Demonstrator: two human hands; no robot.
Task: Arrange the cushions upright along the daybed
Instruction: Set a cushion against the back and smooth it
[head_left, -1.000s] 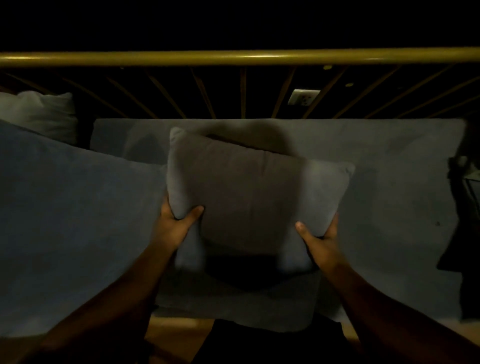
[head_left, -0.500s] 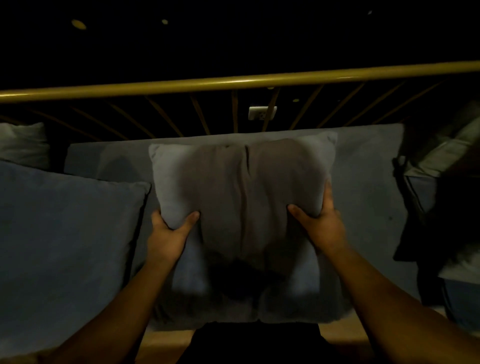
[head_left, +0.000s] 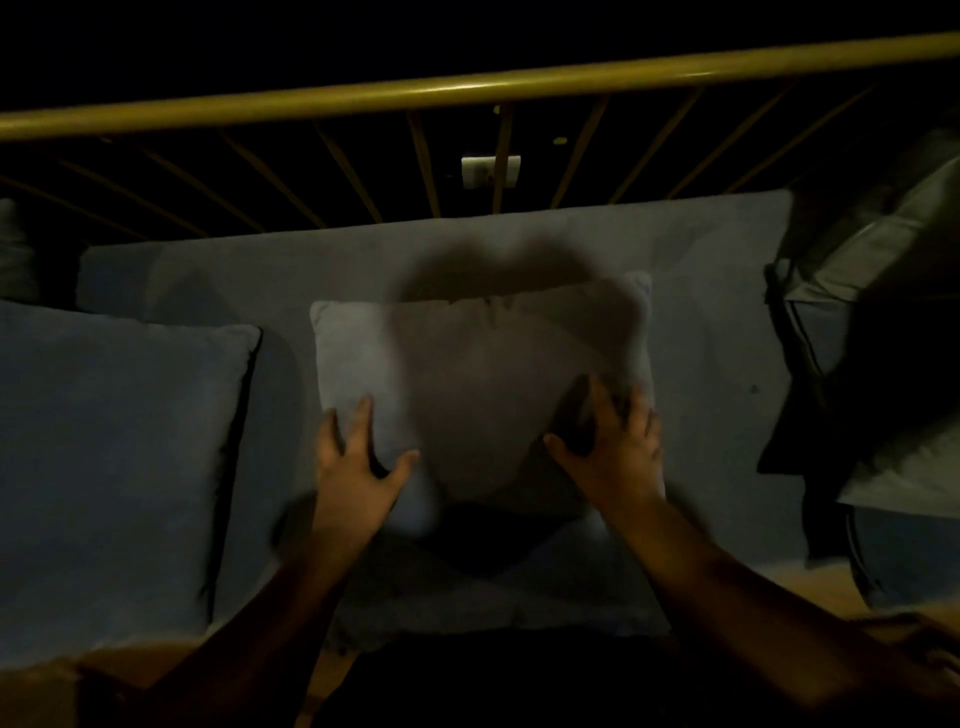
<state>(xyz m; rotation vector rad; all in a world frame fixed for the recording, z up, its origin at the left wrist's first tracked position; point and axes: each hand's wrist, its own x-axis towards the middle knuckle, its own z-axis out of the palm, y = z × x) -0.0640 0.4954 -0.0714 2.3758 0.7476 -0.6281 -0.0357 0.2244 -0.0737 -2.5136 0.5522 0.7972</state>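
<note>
A small grey cushion (head_left: 467, 374) stands upright in the middle of the daybed, leaning back on the long blue-grey pad (head_left: 717, 322). My left hand (head_left: 358, 467) is at its lower left corner with fingers spread in front of the fabric. At the lower right edge, my right hand (head_left: 613, 447) is also spread, blurred by motion. Neither hand closes around the cushion. A large blue cushion (head_left: 114, 457) stands to the left. Another grey cushion (head_left: 493, 597) lies flat below my hands.
A brass rail with slanted bars (head_left: 467, 88) runs behind the daybed. A white wall socket (head_left: 491, 171) shows through the bars. A dark and grey pile of pillows (head_left: 883, 312) sits at the right end. A pale pillow (head_left: 15, 249) is at the far left.
The grey cushion went from being held by its sides to resting upright against the back pad. Both hands loosened their grip and now show spread fingers in front of it.
</note>
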